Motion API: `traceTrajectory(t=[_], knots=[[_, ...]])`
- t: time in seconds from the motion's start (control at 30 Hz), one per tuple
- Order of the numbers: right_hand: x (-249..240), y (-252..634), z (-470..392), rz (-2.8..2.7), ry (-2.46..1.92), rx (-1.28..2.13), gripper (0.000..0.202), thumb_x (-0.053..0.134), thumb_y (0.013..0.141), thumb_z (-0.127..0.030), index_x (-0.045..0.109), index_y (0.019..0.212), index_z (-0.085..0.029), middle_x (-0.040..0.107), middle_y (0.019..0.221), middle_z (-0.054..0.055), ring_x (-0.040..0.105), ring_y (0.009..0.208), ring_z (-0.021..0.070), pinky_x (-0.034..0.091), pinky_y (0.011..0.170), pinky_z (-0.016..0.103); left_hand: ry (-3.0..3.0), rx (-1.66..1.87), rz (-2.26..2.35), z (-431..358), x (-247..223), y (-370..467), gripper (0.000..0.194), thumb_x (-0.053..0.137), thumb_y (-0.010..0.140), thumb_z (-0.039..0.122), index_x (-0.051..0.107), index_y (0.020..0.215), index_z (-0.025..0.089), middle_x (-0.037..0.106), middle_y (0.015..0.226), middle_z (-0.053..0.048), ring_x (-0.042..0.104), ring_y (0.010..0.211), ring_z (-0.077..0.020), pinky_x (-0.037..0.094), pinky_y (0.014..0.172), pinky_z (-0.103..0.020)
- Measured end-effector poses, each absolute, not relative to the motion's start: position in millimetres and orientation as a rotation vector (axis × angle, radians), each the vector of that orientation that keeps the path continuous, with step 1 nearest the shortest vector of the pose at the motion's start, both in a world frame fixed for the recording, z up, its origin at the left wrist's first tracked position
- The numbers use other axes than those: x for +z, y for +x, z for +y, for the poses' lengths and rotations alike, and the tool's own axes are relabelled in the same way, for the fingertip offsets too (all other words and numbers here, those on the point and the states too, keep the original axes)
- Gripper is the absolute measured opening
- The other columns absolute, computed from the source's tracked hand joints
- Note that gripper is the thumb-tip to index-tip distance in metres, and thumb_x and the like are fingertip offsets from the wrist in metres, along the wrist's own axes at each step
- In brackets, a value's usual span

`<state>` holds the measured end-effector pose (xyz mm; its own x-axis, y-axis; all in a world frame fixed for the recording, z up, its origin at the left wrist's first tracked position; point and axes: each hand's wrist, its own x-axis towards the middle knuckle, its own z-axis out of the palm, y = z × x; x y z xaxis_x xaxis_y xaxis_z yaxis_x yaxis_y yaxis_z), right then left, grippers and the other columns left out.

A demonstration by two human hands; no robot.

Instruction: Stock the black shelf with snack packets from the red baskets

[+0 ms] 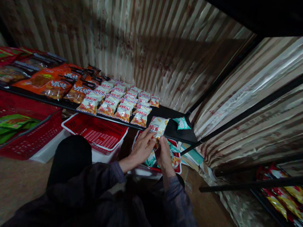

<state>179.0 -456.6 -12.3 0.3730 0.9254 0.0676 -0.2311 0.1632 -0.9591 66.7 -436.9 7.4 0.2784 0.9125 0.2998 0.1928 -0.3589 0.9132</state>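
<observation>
Beside the rows of pale bags (pixel 108 105) on the black shelf (pixel 173 131), the left hand (pixel 139 148), reaching forward with curved fingers, grips a white snack bag (pixel 159 125) at the shelf's front edge together with the right hand (pixel 164 155), which leans inward.

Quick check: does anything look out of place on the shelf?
Yes: a single teal packet lies askew near the right end of the black shelf, apart from the rows of white packets. It looks odd there because the other teal packets I can see are in the red basket below.
</observation>
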Motion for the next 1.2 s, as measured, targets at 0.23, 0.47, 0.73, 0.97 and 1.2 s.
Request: traceTrajectory(t=[0.23, 0.47, 0.73, 0.97, 1.2], knots=[[-18, 193, -454, -0.505, -1.034, 1.089, 0.034, 0.080, 0.065, -0.038, 0.068, 0.091, -0.020, 0.075, 0.091, 0.002, 0.069, 0.082, 0.0189, 0.055, 0.076, 0.030, 1.802, 1.173, 1.051, -424, 2, 67, 0.034, 0.047, 0.089, 0.018, 0.063, 0.119, 0.020, 0.059, 0.135, -0.008, 0.052, 0.127, -0.0211, 0.043, 0.108, -0.040], [-19, 214, -454, -0.455, -1.090, 1.060, 0.035, 0.079, 0.069, -0.042, 0.065, 0.094, -0.022, 0.074, 0.094, 0.000, 0.069, 0.084, 0.0176, 0.054, 0.068, 0.028, 1.260, 0.870, 0.957, -400, -13, 71, 0.030, 0.060, 0.087, 0.030, 0.062, 0.111, 0.013, 0.070, 0.110, -0.012, 0.067, 0.096, -0.0203, 0.055, 0.079, -0.031], [-23, 220, -449, -0.436, -1.109, 1.094, 0.032, 0.081, 0.066, -0.040, 0.067, 0.087, -0.021, 0.075, 0.087, 0.001, 0.068, 0.077, 0.0165, 0.054, 0.065, 0.026, 0.949, 0.879, 0.834, -403, -21, 87, 0.014, 0.070, 0.079, 0.014, 0.063, 0.092, 0.013, 0.070, 0.080, -0.003, 0.065, 0.064, -0.0102, 0.054, 0.059, -0.020], [-38, 220, -444, -0.475, -1.084, 1.146, 0.035, 0.081, 0.065, -0.026, 0.066, 0.097, -0.025, 0.074, 0.093, -0.001, 0.068, 0.083, 0.0146, 0.055, 0.067, 0.023, 0.888, 0.971, 0.849, -394, -32, 87, 0.016, 0.073, 0.076, 0.015, 0.064, 0.088, 0.013, 0.070, 0.078, -0.002, 0.066, 0.065, -0.0106, 0.055, 0.057, -0.019], [-44, 226, -436, -0.437, -1.088, 1.128, 0.035, 0.081, 0.062, -0.024, 0.068, 0.095, -0.025, 0.074, 0.089, -0.003, 0.067, 0.077, 0.0125, 0.053, 0.064, 0.021, 0.757, 0.904, 0.744, -389, -35, 86, 0.020, 0.073, 0.077, 0.017, 0.069, 0.094, 0.010, 0.073, 0.094, -0.010, 0.068, 0.071, -0.0138, 0.058, 0.069, -0.026]])
